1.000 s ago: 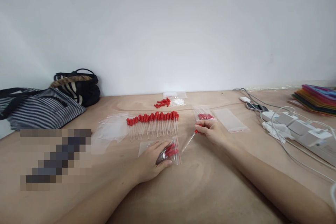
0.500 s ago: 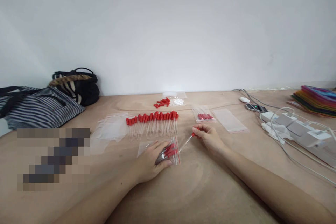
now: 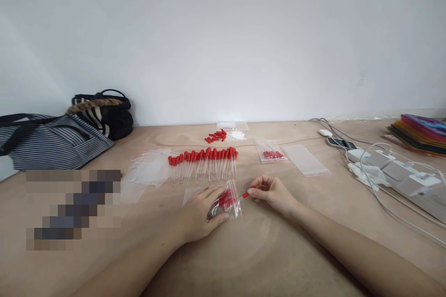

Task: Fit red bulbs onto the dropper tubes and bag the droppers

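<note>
A clear zip bag (image 3: 236, 204) with several red-bulbed droppers inside lies on the table, its red-edged mouth facing right. Over its left part rests my left hand (image 3: 202, 211), with thumb and fingers gripping it; the palm hides some of the bag. My right hand (image 3: 270, 193) pinches a glass dropper (image 3: 245, 195) by its red bulb. The thin tube of that dropper points left into the bag's mouth; its tip is hard to make out. Just beyond the bag, several assembled droppers (image 3: 207, 162) lie side by side in a row, bulbs away from me.
Loose red bulbs (image 3: 216, 136) and glass tubes (image 3: 236, 135) lie farther back. A filled bag (image 3: 272, 152) and a flat bag (image 3: 305, 160) are at right, more flat bags (image 3: 149, 169) at left. Chargers with cables (image 3: 393, 169) stand right; a striped bag (image 3: 59, 141) sits left.
My right hand has moved left and slightly down, bringing the dropper's tube into the bag's mouth. My left hand stays on the bag.
</note>
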A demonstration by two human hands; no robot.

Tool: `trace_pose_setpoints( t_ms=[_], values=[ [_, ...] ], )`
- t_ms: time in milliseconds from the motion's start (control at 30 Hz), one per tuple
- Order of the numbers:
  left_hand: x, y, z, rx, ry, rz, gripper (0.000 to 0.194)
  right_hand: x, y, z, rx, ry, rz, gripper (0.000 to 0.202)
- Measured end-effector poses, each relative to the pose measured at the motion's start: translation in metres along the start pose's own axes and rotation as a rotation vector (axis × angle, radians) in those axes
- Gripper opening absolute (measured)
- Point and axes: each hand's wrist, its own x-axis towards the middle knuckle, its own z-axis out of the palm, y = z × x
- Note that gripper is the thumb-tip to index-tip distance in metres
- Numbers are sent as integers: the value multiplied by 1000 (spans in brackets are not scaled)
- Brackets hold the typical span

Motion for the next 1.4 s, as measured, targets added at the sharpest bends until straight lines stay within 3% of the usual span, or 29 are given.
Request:
trace_pose_setpoints(
  t_ms=[167, 267, 500, 633, 800, 933, 1067, 1267, 1400],
  values=[
    [0, 2, 0, 16, -15, 4, 51, -6, -2, 11, -380, -197, -171, 13],
    [0, 3, 0, 11, -26, 3, 51, -4, -4, 14, -451, -294, -255, 15],
    [2, 5, -1, 2, -10, 4, 49, 6, 1, 22, -436, -224, -177, 12],
    [2, 7, -4, -2, -32, -1, 49, 31, -10, 13, -410, -275, -90, 17],
    [1, 6, -5, -8, -47, -31, 52, 85, -27, 8, -571, 152, -138, 14],
    [0, 4, -5, -27, -47, 2, 51, 111, -26, 23, -652, 316, -104, 22],
    [0, 4, -4, -37, -34, 15, 49, 119, -24, 34, -704, 343, -47, 23],
    [0, 4, -2, -47, -27, 23, 49, 121, -30, 35, -774, 304, 42, 6],
    [1, 5, -2, -48, -30, 19, 48, 124, -34, 37, -823, 290, 73, 10]
  ],
)
